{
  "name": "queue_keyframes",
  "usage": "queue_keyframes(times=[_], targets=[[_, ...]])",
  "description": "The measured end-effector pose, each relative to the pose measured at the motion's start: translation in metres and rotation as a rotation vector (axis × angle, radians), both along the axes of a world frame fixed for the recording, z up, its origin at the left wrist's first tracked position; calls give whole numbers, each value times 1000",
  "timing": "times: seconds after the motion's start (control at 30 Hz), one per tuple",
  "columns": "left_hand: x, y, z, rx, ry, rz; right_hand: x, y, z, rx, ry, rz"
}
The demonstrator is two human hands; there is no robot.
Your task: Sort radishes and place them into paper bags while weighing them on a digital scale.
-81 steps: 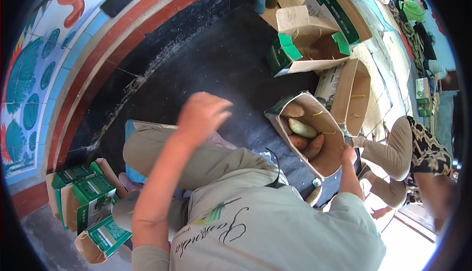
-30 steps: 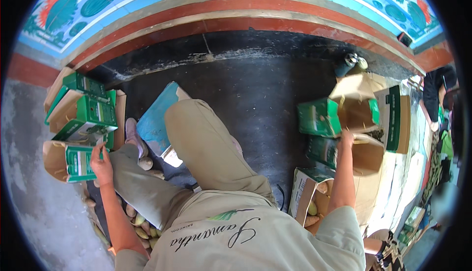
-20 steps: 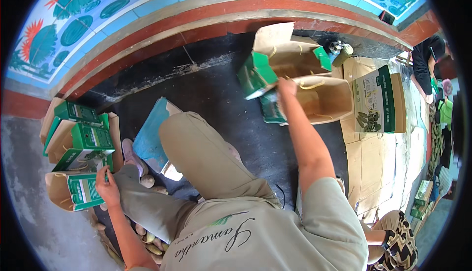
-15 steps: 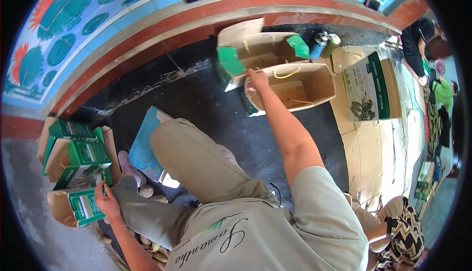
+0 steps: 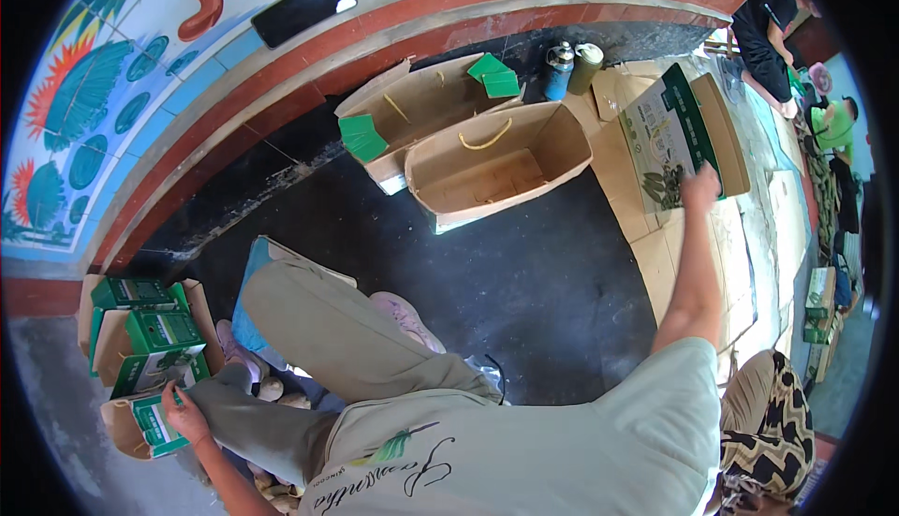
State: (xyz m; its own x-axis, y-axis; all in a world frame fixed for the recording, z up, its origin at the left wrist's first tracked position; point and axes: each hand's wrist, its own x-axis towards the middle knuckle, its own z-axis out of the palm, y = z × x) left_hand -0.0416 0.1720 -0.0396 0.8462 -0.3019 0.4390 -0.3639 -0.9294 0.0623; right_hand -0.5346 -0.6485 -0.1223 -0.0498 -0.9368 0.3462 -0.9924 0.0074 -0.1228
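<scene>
My right arm is stretched out to the right, and my right hand (image 5: 700, 188) is closed at the near edge of an open green-and-white printed carton (image 5: 655, 146). Its fingertips are partly hidden there. At the lower left, my left hand (image 5: 187, 415) has its fingers curled beside a green carton (image 5: 157, 425) with bare brown cardboard on one side. What those fingers pinch is too small to make out. In front of me stand two open brown cartons: a nearer one (image 5: 501, 165) with a yellow cord handle, and one behind it (image 5: 412, 104) with green flaps.
Several green cartons (image 5: 164, 333) are stacked at the left. A blue flask (image 5: 558, 71) and an olive flask (image 5: 586, 68) stand by the wall. Flattened cardboard (image 5: 674, 263) covers the floor at right. A person in patterned cloth (image 5: 768, 413) is close on my right; others are farther off.
My right hand has let go of the nearer open brown carton and moved right to the printed carton. My left hand stays by the green carton. The view has shifted.
</scene>
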Motion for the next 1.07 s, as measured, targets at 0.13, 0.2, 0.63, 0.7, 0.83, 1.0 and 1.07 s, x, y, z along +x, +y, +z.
queue_keyframes(times=[0.13, 0.2, 0.63, 0.7, 0.83, 1.0, 1.07], targets=[[-13, 18, 9, 106, -48, 58, -61, -38, -20, 98, 147, -69], [-22, 15, 8, 107, -38, 83, -104, -66, -30, 123, 91, -4], [-16, -10, 21, -12, -83, 98, -131, -97, -41, -264, 310, 243], [-23, -14, 36, -39, -118, 63, -112, -89, -34, -277, 237, 279], [-19, -49, 41, -218, -250, -40, -65, -52, 1, -497, -182, 411], [-10, -84, 38, -376, -215, -100, 4, 62, 114, -752, -72, 172], [-5, -95, 35, -405, -194, -173, 11, 87, 149, -908, 384, 349]])
